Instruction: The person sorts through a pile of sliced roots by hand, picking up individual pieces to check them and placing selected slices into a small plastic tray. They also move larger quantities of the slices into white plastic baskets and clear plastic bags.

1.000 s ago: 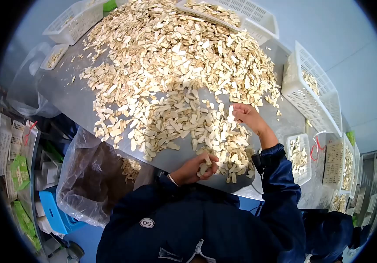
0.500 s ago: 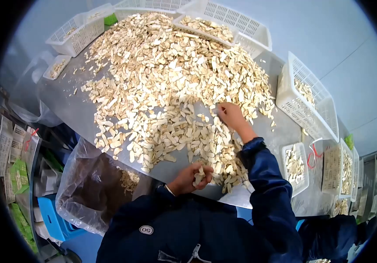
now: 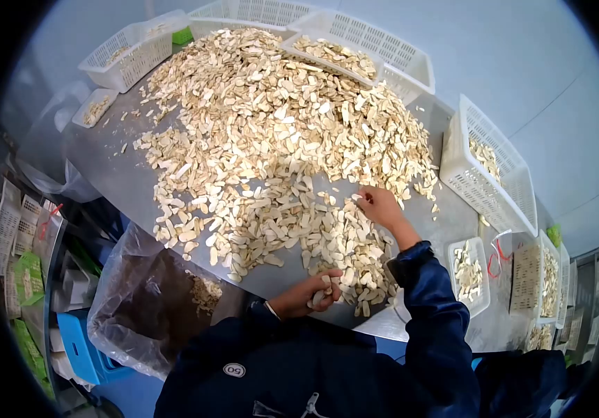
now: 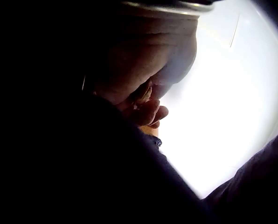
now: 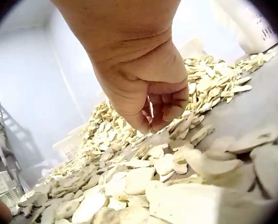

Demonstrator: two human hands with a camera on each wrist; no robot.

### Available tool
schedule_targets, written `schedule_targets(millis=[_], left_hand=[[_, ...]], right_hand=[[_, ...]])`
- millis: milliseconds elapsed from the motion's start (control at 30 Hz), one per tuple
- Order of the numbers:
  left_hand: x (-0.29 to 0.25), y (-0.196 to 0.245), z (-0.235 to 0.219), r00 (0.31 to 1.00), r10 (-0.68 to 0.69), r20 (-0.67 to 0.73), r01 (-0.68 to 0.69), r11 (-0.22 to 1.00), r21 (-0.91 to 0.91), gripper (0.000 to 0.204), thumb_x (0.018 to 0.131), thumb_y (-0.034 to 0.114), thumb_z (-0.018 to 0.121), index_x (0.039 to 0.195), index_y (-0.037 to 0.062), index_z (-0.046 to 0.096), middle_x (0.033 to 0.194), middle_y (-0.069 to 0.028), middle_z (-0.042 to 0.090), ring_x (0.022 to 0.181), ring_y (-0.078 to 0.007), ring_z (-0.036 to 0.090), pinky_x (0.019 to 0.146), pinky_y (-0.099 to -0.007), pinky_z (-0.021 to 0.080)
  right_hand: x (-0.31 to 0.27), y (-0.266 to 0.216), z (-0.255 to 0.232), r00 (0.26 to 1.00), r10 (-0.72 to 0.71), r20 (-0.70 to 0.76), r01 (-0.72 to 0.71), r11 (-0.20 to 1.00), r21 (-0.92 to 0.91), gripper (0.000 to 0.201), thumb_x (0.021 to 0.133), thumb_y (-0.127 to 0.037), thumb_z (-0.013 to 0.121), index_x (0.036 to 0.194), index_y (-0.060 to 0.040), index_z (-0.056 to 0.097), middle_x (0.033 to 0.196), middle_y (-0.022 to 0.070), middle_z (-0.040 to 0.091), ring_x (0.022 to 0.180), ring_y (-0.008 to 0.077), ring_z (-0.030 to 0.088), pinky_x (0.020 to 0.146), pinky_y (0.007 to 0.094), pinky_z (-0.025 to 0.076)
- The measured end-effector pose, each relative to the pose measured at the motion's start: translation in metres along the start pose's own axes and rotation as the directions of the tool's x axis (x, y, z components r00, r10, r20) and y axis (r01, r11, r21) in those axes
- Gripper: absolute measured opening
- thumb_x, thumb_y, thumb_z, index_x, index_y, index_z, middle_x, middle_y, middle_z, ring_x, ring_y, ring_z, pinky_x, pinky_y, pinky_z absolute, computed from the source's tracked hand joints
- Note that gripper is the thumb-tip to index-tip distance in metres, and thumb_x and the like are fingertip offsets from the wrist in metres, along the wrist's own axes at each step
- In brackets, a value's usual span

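Observation:
Pale, flat, dried-looking slices [image 3: 244,132] cover the metal table in a large heap, with a looser spread on its near side. Close to the table's front edge, my left hand [image 3: 308,295] curls round several slices [image 3: 322,295]. The left wrist view is dark, but bent fingers [image 4: 150,113] show around a slice [image 4: 147,93]. My right hand [image 3: 385,210] is over the far right part of the loose spread, its fingertips together at a pale slice, mostly hidden. Seen from the right wrist, that hand [image 5: 148,88] has curled fingers low over the slices [image 5: 139,179].
White perforated baskets line the back, including one [image 3: 418,64] behind the heap; another [image 3: 456,164] stands at right. A small white tray [image 3: 484,279] of slices sits near my right sleeve. Left of my body is a plastic-lined bin [image 3: 115,299] beside a blue stool [image 3: 80,345].
The slice pinched plainly by my right hand a second ago is no longer clearly seen. That hand moved left over the spread, then slightly back toward my body. My left hand keeps its slices.

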State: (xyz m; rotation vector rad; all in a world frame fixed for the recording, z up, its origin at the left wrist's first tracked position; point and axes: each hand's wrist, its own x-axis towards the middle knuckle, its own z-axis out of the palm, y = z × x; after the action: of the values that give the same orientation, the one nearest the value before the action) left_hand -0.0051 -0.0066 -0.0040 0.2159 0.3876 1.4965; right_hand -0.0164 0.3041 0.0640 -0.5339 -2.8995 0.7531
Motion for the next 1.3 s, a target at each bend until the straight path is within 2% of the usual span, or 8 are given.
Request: schedule_targets(millis=[100,200,367,500,767,1033,1200,1300], left_hand=[[0.003,-0.001,-0.002,1.000,-0.011,0.002,0.011,0.998,-0.064,0.032,0.107,0.028,0.040,0.133,0.0101,0.046,0.094,-0.0125,0.063,0.061,-0.0118,0.051,0.050,-0.0237,0.039],[0.000,0.010,0.012,0.999,0.012,-0.042,-0.016,0.996,-0.090,0.034,0.108,0.033,0.036,0.128,0.0096,0.050,0.093,-0.0131,0.064,0.061,-0.0123,0.053,0.048,-0.0236,0.039],[0.003,0.004,0.004,0.998,0.031,-0.049,-0.034,0.996,-0.077,0.044,0.109,0.042,0.032,0.123,0.0067,0.054,0.096,-0.0132,0.063,0.061,-0.0125,0.051,0.048,-0.0230,0.039],[0.001,-0.001,-0.006,1.000,-0.011,-0.014,0.010,0.998,-0.055,0.042,0.109,0.039,0.034,0.125,0.0045,0.053,0.100,-0.0123,0.062,0.062,-0.0119,0.049,0.048,-0.0226,0.038],[-0.001,-0.004,-0.008,0.997,0.002,0.072,0.003,0.998,-0.069,0.038,0.108,0.029,0.041,0.140,0.0079,0.042,0.100,-0.0106,0.060,0.066,-0.0112,0.049,0.051,-0.0218,0.039],[-0.001,0.000,0.003,1.000,0.005,0.026,-0.005,1.000,0.008,0.034,0.105,0.023,0.045,0.138,0.0164,0.050,0.097,-0.0089,0.060,0.057,-0.0104,0.045,0.046,-0.0219,0.037],[0.001,-0.002,-0.001,1.000,0.005,-0.008,-0.004,1.000,0.018,0.032,0.105,0.022,0.046,0.135,0.0111,0.049,0.097,-0.0093,0.060,0.060,-0.0116,0.047,0.046,-0.0225,0.037],[0.000,-0.005,-0.009,1.000,0.021,0.003,-0.022,0.998,0.050,0.031,0.105,0.025,0.048,0.131,0.0086,0.053,0.095,-0.0092,0.060,0.061,-0.0116,0.048,0.045,-0.0221,0.037]], right_hand=[[-0.018,0.005,-0.010,0.952,-0.031,0.305,-0.016,0.989,0.150,0.022,0.089,-0.027,0.070,0.099,-0.0075,0.069,0.081,0.0064,0.069,0.074,0.0176,0.064,0.070,0.0329,0.051],[-0.032,-0.041,-0.037,0.633,-0.232,0.739,-0.256,0.837,0.483,0.023,0.093,-0.024,0.070,0.108,-0.0067,0.069,0.092,-0.0014,0.067,0.085,0.0084,0.059,0.077,0.0286,0.051],[0.022,-0.031,-0.015,0.973,-0.101,0.209,0.083,0.992,0.093,0.021,0.092,-0.024,0.062,0.103,-0.0079,0.070,0.093,0.0099,0.070,0.078,0.0291,0.064,0.073,0.0356,0.053],[0.069,-0.016,0.013,0.963,-0.115,-0.243,0.045,0.960,-0.276,0.020,0.089,-0.014,0.060,0.106,-0.0110,0.070,0.098,0.0141,0.067,0.081,0.0334,0.067,0.074,0.0420,0.055],[0.045,-0.010,-0.003,0.934,-0.250,-0.255,0.198,0.957,-0.213,0.010,0.083,-0.009,0.065,0.092,-0.0075,0.069,0.089,0.0129,0.067,0.089,0.0353,0.064,0.075,0.0430,0.053],[-0.039,0.001,-0.031,0.950,0.179,0.254,-0.300,0.742,0.599,0.021,0.101,-0.026,0.061,0.099,-0.0052,0.062,0.076,-0.0006,0.064,0.067,0.0061,0.062,0.055,0.0227,0.047],[-0.039,-0.027,-0.072,0.602,-0.159,0.783,-0.151,0.940,0.307,0.018,0.099,-0.020,0.059,0.108,-0.0047,0.064,0.088,0.0025,0.069,0.076,0.0113,0.067,0.068,0.0279,0.055],[0.025,-0.001,-0.116,0.790,-0.461,0.404,0.310,0.869,0.385,0.018,0.097,-0.018,0.062,0.106,-0.0035,0.067,0.088,0.0011,0.068,0.078,0.0111,0.064,0.075,0.0316,0.054]])
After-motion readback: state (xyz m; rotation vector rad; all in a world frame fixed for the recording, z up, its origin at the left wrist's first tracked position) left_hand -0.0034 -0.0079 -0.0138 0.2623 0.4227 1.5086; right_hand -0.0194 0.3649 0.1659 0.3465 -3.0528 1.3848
